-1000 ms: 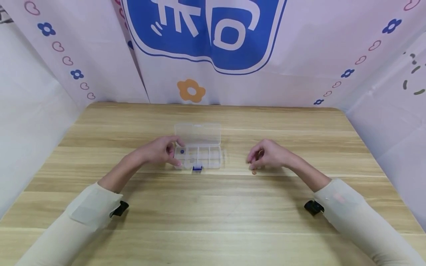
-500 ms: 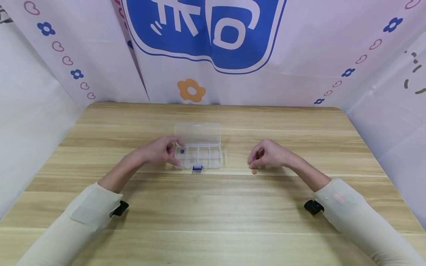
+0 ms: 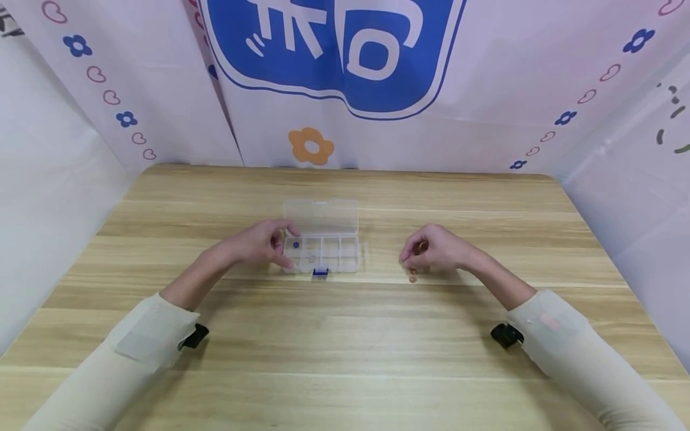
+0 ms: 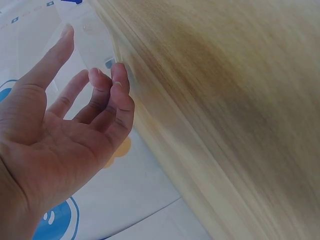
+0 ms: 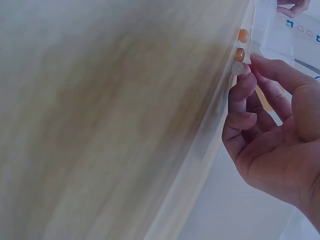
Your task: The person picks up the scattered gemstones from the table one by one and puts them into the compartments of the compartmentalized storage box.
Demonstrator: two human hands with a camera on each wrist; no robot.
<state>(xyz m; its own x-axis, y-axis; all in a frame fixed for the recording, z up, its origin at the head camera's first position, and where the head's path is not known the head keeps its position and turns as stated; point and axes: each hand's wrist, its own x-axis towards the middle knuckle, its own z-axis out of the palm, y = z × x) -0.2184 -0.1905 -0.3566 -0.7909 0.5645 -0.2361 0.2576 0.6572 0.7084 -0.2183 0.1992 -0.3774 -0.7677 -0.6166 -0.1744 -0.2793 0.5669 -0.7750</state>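
Note:
In the head view, a clear compartment box [image 3: 347, 250] lies with its lid [image 3: 320, 216] raised at the back. My left hand [image 3: 264, 244] holds the box's left end, thumb at the front edge and index finger at the back. A dark blue bead [image 3: 296, 245] sits in the back left compartment, and a pale bead [image 3: 311, 259] in a front one. Right of the box, my right hand [image 3: 433, 248] is low over the table, its thumb and fingertips pinching a clear whitish bead [image 5: 237, 68]. Two orange beads [image 5: 240, 54] lie beside those fingertips.
A blue latch [image 3: 320, 272] sticks out at the box's front. The wood-grain table [image 3: 345, 341] reaches back to a printed white cloth [image 3: 431, 143]. Black wrist mounts [image 3: 507, 336] stand out from both sleeves.
The right fingertips have shifted slightly, and a second orange bead now shows beneath them in the head view. The left hand and the box stay put.

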